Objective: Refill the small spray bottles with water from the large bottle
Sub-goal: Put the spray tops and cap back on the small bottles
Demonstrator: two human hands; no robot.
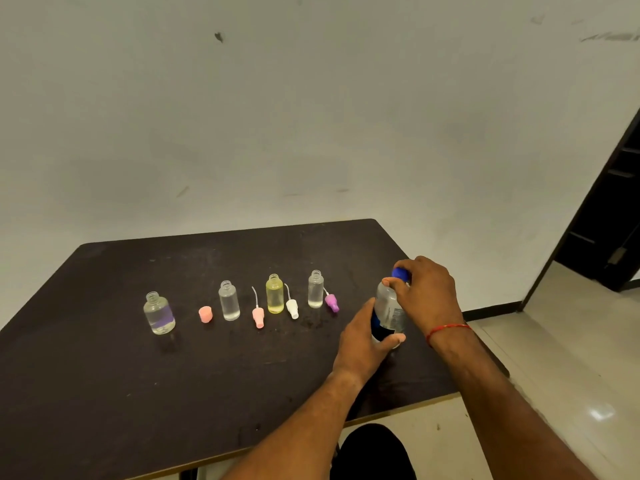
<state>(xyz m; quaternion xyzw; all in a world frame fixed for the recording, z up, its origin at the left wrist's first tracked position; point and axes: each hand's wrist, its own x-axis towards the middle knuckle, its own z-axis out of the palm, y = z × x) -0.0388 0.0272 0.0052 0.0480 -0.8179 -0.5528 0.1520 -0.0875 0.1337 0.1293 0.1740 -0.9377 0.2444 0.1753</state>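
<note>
Large bottle point(389, 306) gripped by left fingers point(394, 338), right fingers point(393, 283) pinching cap point(399, 273), four small bottles point(159, 313) point(229, 301) point(275, 294) point(316, 289)

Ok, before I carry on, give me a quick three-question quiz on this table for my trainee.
1. True or false: the four small bottles all stand upright with their tops off.
2. The left hand grips the large bottle by its body. The right hand has its fingers on: A its blue cap, B its label, C nothing.
3. Fill in: the spray head lying just right of the yellow bottle is ____.
Key: 1 true; 2 A; 3 white.
</note>
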